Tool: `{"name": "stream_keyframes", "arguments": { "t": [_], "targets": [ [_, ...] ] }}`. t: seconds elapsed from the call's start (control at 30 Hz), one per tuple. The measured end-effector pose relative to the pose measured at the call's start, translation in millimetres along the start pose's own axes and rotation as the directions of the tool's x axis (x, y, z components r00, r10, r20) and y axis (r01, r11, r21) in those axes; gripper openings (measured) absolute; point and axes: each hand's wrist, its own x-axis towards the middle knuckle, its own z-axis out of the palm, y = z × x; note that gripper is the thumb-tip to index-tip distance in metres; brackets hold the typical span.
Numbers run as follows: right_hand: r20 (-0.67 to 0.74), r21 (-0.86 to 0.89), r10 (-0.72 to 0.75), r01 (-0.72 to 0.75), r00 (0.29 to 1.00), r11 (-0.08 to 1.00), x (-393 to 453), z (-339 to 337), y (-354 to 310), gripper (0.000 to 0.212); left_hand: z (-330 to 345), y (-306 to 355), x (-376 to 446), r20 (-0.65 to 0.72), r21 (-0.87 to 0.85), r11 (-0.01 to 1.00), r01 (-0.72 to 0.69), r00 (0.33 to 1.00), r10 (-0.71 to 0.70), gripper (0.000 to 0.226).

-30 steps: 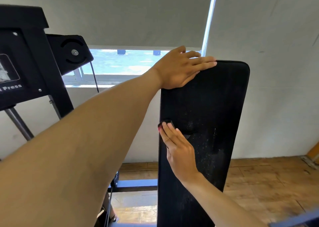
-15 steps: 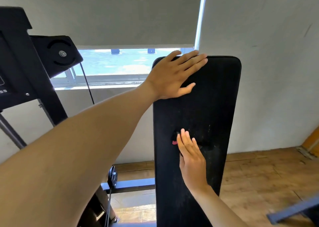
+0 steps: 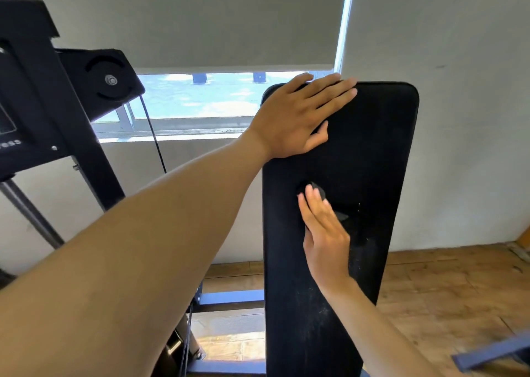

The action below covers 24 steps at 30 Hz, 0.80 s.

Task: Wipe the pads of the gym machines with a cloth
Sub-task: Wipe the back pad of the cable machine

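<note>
A tall black back pad point(image 3: 381, 153) of a gym machine stands upright in front of me. My left hand point(image 3: 298, 118) lies flat with straight fingers on the pad's upper left corner. My right hand point(image 3: 325, 233) presses a dark cloth point(image 3: 341, 214) flat against the middle of the pad, fingers straight and pointing up. Most of the cloth is hidden under the hand and blends with the pad. Pale dusty specks show on the pad to the right of my right hand.
A black machine frame with a pulley housing point(image 3: 106, 81) and a cable point(image 3: 155, 138) stands at the left. Behind the pad are a window point(image 3: 200, 98) under a grey roller blind, a white wall and a wooden floor point(image 3: 447, 299). A blue frame bar point(image 3: 487, 353) lies at lower right.
My right hand has slid the cloth from the pad's left edge toward its middle. My left hand has shifted from the top edge to lie flatter on the upper left corner.
</note>
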Motion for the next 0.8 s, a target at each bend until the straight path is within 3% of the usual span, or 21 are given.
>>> {"name": "stream_keyframes", "arguments": {
  "t": [0.17, 0.33, 0.5, 0.57, 0.63, 0.7, 0.8],
  "targets": [
    [0.019, 0.077, 0.086, -0.087, 0.996, 0.993, -3.6, -21.4, -4.5, 0.045, -1.6, 0.9, 1.1, 0.0, -0.01, 1.0, -0.001, 1.0, 0.001, 0.06],
    [-0.176, 0.003, 0.138, -0.139, 0.975, 0.99, 60.8, -48.6, 10.0, 0.036, -1.6, 0.4, 0.2, -0.006, -0.009, 1.0, 0.011, 1.0, -0.011, 0.059],
    [-0.04, -0.124, 0.035, -0.04, 0.999, 0.991, 21.2, -18.3, 24.8, 0.052, -1.7, 2.5, 0.6, 0.015, 0.009, 1.0, 0.013, 1.0, -0.013, 0.059],
    [0.006, -0.11, 0.063, -0.062, 0.998, 0.992, -10.8, -15.8, 24.5, 0.059, -1.2, 1.7, -0.4, 0.016, 0.016, 1.0, 0.004, 1.0, -0.005, 0.058],
    [0.047, -0.073, 0.099, -0.096, 0.994, 0.993, -30.8, -19.9, 20.3, 0.061, -2.0, -0.1, -0.8, 0.027, 0.04, 0.997, -0.062, 0.998, 0.061, 0.058],
    [0.072, -0.022, 0.142, -0.141, 0.987, 0.99, -35.4, -29.2, 15.7, 0.055, -1.4, -2.6, -0.9, 0.078, 0.055, 0.973, -0.225, 0.972, 0.221, 0.056],
    [-0.013, -0.014, 0.186, -0.187, 0.982, 0.982, -7.8, -49.2, 15.7, 0.042, 0.6, -4.9, -0.9, 0.109, 0.047, 0.948, -0.316, 0.945, 0.309, 0.053]
  ]
}}
